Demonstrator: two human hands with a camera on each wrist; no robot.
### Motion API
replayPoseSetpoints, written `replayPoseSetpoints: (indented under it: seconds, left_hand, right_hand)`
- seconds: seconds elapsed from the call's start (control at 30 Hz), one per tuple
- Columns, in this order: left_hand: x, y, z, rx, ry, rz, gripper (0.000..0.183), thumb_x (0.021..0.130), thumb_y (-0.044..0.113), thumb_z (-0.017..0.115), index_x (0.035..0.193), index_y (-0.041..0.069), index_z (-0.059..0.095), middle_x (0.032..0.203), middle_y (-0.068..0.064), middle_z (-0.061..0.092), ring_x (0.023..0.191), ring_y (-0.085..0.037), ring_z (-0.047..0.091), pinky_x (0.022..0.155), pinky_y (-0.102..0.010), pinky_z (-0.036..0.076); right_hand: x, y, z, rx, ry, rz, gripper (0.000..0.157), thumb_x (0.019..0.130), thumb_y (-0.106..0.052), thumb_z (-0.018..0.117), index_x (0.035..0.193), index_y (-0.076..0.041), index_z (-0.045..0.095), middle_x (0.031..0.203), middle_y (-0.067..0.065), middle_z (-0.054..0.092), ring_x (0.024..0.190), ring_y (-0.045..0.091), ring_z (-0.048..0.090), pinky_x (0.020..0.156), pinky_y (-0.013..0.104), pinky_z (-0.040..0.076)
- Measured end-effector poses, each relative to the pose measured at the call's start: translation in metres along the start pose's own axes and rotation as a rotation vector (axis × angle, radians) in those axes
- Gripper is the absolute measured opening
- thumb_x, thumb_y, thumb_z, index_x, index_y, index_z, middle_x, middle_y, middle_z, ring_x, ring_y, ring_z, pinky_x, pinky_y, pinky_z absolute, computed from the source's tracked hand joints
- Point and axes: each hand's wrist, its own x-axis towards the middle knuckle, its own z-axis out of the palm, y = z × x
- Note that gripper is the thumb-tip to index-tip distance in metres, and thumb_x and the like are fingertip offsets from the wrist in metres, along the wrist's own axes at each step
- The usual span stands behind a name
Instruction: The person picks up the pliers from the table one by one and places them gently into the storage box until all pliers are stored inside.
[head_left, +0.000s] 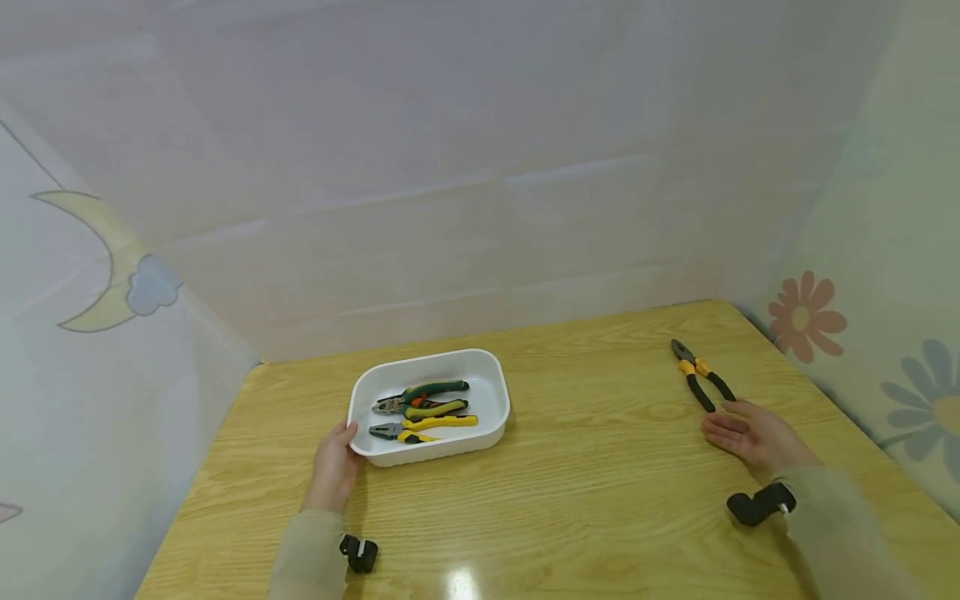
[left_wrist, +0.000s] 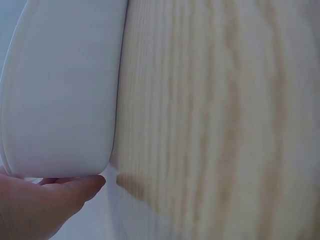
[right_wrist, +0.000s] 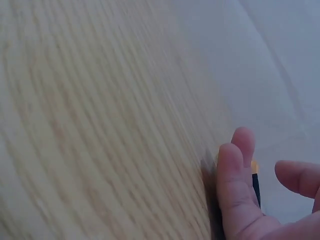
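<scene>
My left hand point(head_left: 333, 471) grips the near left corner of a white plastic tub point(head_left: 491, 417), its fingertips right at the wall in the left wrist view. Inside lie pliers with green handles point(head_left: 442, 387) and pliers with yellow and black handles point(head_left: 450, 421). Another tool with red and dark parts is partly hidden under the green ones. On the right, combination pliers point(head_left: 703, 387) with black and yellow handles lie on the table, jaws pointing away. My right hand point(head_left: 757, 435) is at their handle ends, fingers extended, thumb apart from them in the right wrist view.
The wooden table point(head_left: 585, 467) ends at a pale cloth backdrop point(head_left: 450, 208) behind and on both sides. Each wrist wears a small black camera mount, such as the right mount point(head_left: 759, 504). Bare tabletop lies between the tub and the right-hand pliers.
</scene>
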Motion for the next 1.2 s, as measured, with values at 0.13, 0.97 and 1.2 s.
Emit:
replayPoseSetpoints:
  seconds: [0.13, 0.97, 1.2]
  left_hand:
    - [-0.001, -0.001, 0.0, 0.006, 0.003, -0.004, 0.051, 0.106, 0.009, 0.025, 0.149, -0.012, 0.006, 0.156, -0.029, 0.008, 0.143, -0.037, 0.012, 0.119, -0.042, 0.014]
    - [-0.003, 0.002, -0.001, -0.006, -0.017, -0.019, 0.052, 0.106, 0.009, 0.024, 0.15, -0.009, 0.003, 0.158, -0.025, 0.005, 0.144, -0.033, 0.01, 0.119, -0.04, 0.013]
    - [-0.001, 0.004, 0.0, -0.004, -0.027, -0.024, 0.052, 0.107, 0.01, 0.023, 0.15, -0.009, 0.003, 0.158, -0.025, 0.005, 0.144, -0.032, 0.009, 0.119, -0.04, 0.012]
  right_hand:
    - [0.004, -0.001, 0.006, -0.144, 0.036, -0.037, 0.102, 0.098, 0.0, 0.051, 0.142, -0.021, -0.039, 0.087, 0.01, 0.067, 0.083, 0.022, 0.069, 0.085, 0.036, 0.057]
    - [0.018, 0.002, 0.024, -0.567, 0.289, -0.145, 0.1, 0.092, -0.001, 0.062, 0.148, 0.004, -0.021, 0.063, 0.005, 0.066, 0.055, 0.016, 0.067, 0.056, 0.03, 0.059]
    - [0.017, 0.003, 0.024, -0.542, 0.255, -0.165, 0.068, 0.094, 0.0, 0.059, 0.142, 0.016, 0.014, 0.066, 0.006, 0.068, 0.06, 0.017, 0.069, 0.061, 0.03, 0.06]
